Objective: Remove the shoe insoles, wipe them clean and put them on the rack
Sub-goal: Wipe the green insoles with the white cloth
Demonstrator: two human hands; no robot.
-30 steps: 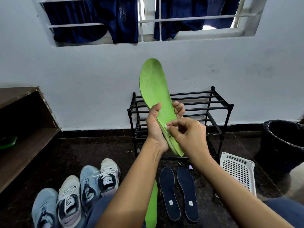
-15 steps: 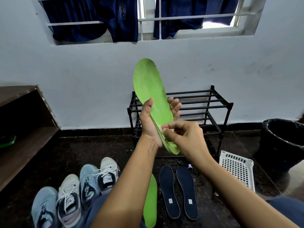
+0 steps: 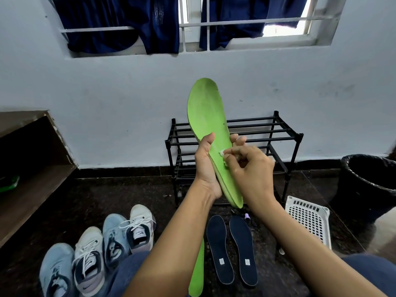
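- Landmark: black metal shoe rack (image 3: 300, 135), two tiers of bars, standing against the white wall (image 3: 107, 93). Nothing sits on the bars I can see.
- My left hand (image 3: 206, 166) grips the green insole (image 3: 205, 112) in front of the rack: thumb on the near face, fingers curled round behind. The toe end points up past the rack's top and the heel end hangs below my wrist.
- My right hand (image 3: 250, 170) pinches a small white wipe (image 3: 222, 152) and presses it on the insole's face, just beside my left thumb.
- Floor (image 3: 107, 196): dark speckled stone, with a black skirting strip where it meets the wall.
- Second green insole (image 3: 198, 271) lies flat on the floor in front of the rack, partly under my left forearm.
- Two navy insoles (image 3: 220, 249) lie side by side in front of the rack, each with a small white label near the heel.
- Four sneakers (image 3: 89, 260) in a row, front-left of the rack.
- White perforated basket (image 3: 308, 219) front-right of the rack; black bin (image 3: 368, 185) further right.
- Wooden shelf (image 3: 32, 194) well left of the rack.
- Barred window (image 3: 235, 22) above the rack, navy clothes (image 3: 120, 24) draped over it.
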